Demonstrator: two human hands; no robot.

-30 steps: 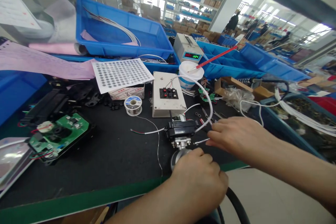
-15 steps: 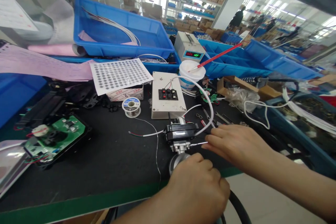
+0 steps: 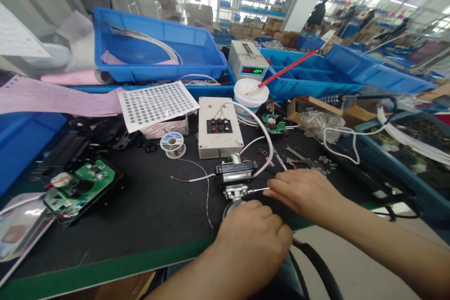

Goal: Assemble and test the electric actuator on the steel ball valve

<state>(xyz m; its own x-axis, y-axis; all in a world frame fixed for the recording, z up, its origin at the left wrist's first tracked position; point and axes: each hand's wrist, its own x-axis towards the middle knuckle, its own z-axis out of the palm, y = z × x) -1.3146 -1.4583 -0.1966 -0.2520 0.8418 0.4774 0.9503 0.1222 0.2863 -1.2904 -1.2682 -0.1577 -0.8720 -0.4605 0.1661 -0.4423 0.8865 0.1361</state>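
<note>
A black and silver motor-like assembly lies on the black mat, with a metal bracket at its near end. Below the bracket, a round silver part shows only in part. My left hand is closed over that round part and hides most of it. My right hand pinches a thin silver metal tool, whose far tip meets the right side of the bracket; its exact kind is hard to make out. A white cable arcs from the assembly over a switch box.
Behind the assembly stands the beige switch box. A solder spool sits to its left, a green circuit board farther left. Pliers and wrenches lie right. A white tub, power supply and blue bins line the back.
The whole view has shifted slightly, so the assembly and both hands appear a little farther left. Both hands keep their holds, and the tool stays at the bracket.
</note>
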